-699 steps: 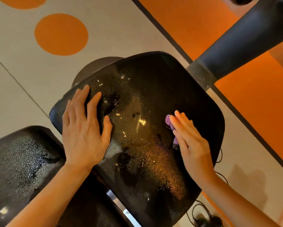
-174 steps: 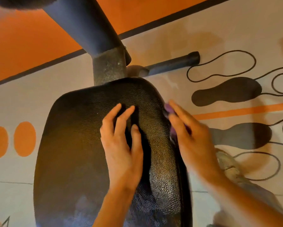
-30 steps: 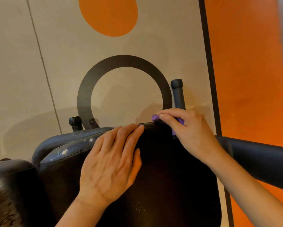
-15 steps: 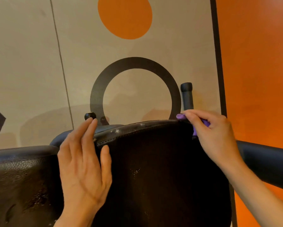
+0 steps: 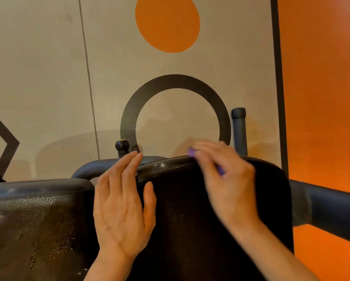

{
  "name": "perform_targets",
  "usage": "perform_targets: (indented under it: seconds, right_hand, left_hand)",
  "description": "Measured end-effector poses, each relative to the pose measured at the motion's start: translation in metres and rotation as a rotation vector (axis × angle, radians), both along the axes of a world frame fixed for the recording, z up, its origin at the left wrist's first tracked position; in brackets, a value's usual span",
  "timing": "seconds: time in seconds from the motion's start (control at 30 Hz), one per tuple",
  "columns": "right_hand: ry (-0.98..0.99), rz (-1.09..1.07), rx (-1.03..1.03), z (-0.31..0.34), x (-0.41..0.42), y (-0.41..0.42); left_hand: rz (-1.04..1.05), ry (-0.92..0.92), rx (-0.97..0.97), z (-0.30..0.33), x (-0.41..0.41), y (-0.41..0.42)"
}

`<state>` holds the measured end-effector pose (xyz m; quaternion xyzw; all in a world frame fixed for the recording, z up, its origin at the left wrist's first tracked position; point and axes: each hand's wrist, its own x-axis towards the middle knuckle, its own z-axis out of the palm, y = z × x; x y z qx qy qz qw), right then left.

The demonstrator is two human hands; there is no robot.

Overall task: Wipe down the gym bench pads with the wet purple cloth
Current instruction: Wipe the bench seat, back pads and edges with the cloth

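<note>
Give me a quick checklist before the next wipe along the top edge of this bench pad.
1. Purple cloth in the right hand: ok, bits of it show at the fingertips and below the fingers.
2. Cloth touching the seat pad's top edge: cannot tell, the hand is blurred.
3. Left hand bracing the pad: ok, it lies flat on the left side, fingers reaching the top edge.
4. Top edge wetted: ok on the left stretch, where droplets glint; cannot tell under the right hand.
5. Neighbouring pad wiped: ok, it looks wet and shiny.
</note>
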<state>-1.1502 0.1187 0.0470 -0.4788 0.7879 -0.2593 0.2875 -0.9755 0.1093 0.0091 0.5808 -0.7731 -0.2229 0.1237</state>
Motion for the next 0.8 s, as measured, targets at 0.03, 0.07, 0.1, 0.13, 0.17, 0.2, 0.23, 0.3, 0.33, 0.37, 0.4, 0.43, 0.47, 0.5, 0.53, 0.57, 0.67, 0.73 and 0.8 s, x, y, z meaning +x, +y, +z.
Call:
perform_targets:
  seconds: [0.03,0.07,0.1,0.13,0.17,0.2,0.23,0.3,0.33,0.37,0.4,0.43,0.47,0.5,0.53,0.57,0.67,0.73,0.8]
  right_hand:
    - [-0.02,0.111,-0.018,-0.001,0.017,-0.005]
    - [-0.049,0.22,-0.021,0.0,0.024,-0.007]
    - [-0.076,0.302,-0.018,0.003,0.019,-0.006]
    - [-0.086,0.337,-0.011,0.004,0.003,-0.001]
    - [-0.082,0.312,0.006,0.007,-0.016,0.007]
    - [-0.065,0.219,0.021,0.01,-0.035,0.015]
    - [-0.043,0.099,0.025,0.013,-0.047,0.023]
    - [0.013,-0.057,0.006,0.013,-0.039,0.026]
    - [0.025,-0.052,-0.013,0.009,-0.022,0.019]
    - [0.029,0.009,-0.036,0.005,-0.002,0.011]
    - [0.016,0.108,-0.058,0.002,0.015,0.005]
    - [-0.015,0.219,-0.068,0.001,0.025,0.001]
    - [-0.052,0.312,-0.058,0.002,0.022,-0.002]
    - [-0.086,0.356,-0.032,0.004,0.011,0.0]
    - [-0.111,0.334,0.01,0.006,-0.006,0.004]
    - [-0.122,0.239,0.048,0.009,-0.022,0.008]
    - [-0.029,-0.045,0.042,0.014,-0.026,0.015]
    - [0.015,0.049,-0.001,0.007,0.011,0.001]
    - [-0.016,0.287,-0.039,0.003,0.048,-0.009]
  left_hand:
    - [-0.002,-0.006,0.002,0.0,0.0,0.0]
    - [-0.003,-0.011,0.003,0.0,0.0,0.0]
    - [-0.006,-0.012,0.006,0.0,0.001,0.0]
    - [-0.011,-0.011,0.011,0.001,0.001,0.0]
    - [-0.011,-0.01,0.016,0.001,0.001,0.0]
    - [-0.009,-0.008,0.02,0.001,0.001,0.0]
    - [-0.006,-0.007,0.025,0.001,0.001,-0.001]
    - [0.003,-0.01,0.026,0.0,0.001,0.0]
    - [0.006,-0.013,0.022,0.0,0.001,0.0]
    - [0.006,-0.016,0.019,0.0,0.0,0.001]
    - [0.003,-0.017,0.014,0.0,0.0,0.001]
    - [0.002,-0.017,0.007,0.0,0.0,0.001]
    - [0.003,-0.015,-0.002,-0.001,0.001,0.001]
    - [0.002,-0.013,-0.007,-0.001,0.001,0.001]
    - [0.004,-0.011,-0.008,-0.001,0.001,0.001]
    - [0.011,-0.011,-0.006,-0.001,0.001,0.001]
    - [0.018,-0.033,0.019,0.001,0.001,0.001]
    - [0.02,-0.02,0.044,0.003,0.001,0.0]
    - [0.016,0.024,0.065,0.006,0.003,-0.001]
